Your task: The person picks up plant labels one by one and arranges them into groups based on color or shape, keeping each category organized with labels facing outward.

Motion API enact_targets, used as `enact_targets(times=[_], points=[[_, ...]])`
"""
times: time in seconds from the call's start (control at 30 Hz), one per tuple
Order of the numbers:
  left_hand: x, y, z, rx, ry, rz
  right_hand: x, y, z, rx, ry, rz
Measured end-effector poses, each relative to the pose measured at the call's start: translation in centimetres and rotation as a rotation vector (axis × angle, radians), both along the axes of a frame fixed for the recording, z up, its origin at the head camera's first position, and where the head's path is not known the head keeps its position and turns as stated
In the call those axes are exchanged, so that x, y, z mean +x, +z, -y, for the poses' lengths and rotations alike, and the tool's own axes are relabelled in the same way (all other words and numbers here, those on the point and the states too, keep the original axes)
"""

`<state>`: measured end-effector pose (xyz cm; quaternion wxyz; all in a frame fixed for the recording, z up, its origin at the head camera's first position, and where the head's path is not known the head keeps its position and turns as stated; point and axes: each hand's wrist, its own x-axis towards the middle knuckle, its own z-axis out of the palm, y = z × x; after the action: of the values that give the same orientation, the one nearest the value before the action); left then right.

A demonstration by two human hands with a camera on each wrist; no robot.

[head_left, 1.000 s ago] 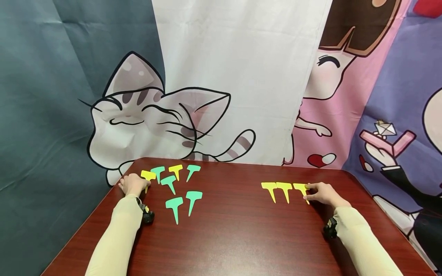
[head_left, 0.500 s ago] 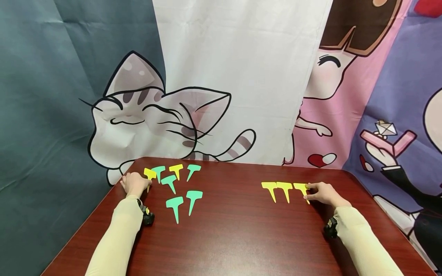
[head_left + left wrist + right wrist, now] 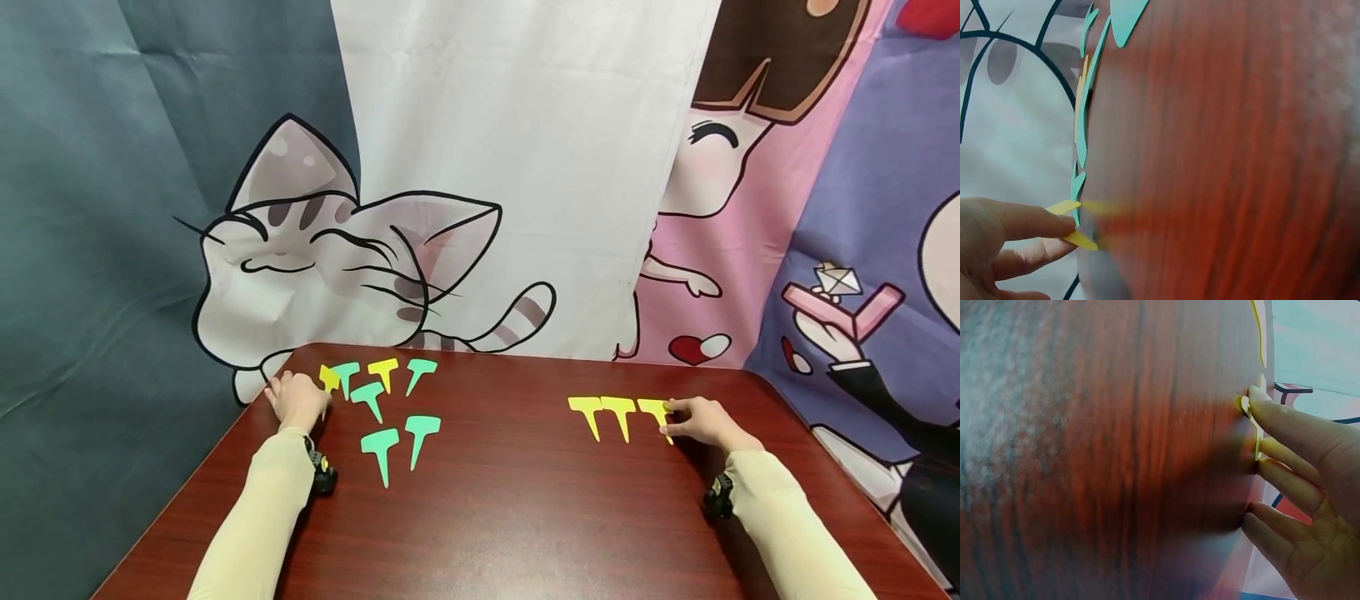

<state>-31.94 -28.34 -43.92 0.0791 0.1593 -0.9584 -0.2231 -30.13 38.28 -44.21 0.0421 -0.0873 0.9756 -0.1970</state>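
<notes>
At the far left of the table my left hand (image 3: pixel 297 402) pinches a yellow T-shaped plant label (image 3: pixel 328 379). In the left wrist view this label (image 3: pixel 1082 240) stands tilted between thumb and fingers. Right of it lie a green plant label (image 3: pixel 346 374), another yellow one (image 3: pixel 383 369) and several more green ones. On the right side my right hand (image 3: pixel 705 421) holds a yellow plant label (image 3: pixel 654 408) between thumb and fingers, flat against the tabletop. Two yellow labels (image 3: pixel 618 406) lie side by side just left of it, heads touching or nearly so.
The dark red wooden table (image 3: pixel 495 517) has its back edge against a cartoon-printed cloth (image 3: pixel 525 167). Two green labels (image 3: pixel 381 444) lie nearer the front, left of the middle. Black wrist cameras (image 3: pixel 324 475) sit on both sleeves.
My left hand has shifted slightly to the right, and the yellow plant label in it has turned so that its head looks narrower. My right hand has stayed in place.
</notes>
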Motion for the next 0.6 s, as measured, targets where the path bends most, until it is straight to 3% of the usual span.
enact_targets(times=[0.37, 0.6], points=[[0.4, 0.3, -0.5, -0.071, -0.011, 0.003, -0.1, -0.2, 0.1, 0.023, 0.016, -0.037], [0.6, 0.9, -1.6, -0.053, -0.049, -0.02, -0.1, -0.2, 0.0, 0.029, 0.009, -0.033]])
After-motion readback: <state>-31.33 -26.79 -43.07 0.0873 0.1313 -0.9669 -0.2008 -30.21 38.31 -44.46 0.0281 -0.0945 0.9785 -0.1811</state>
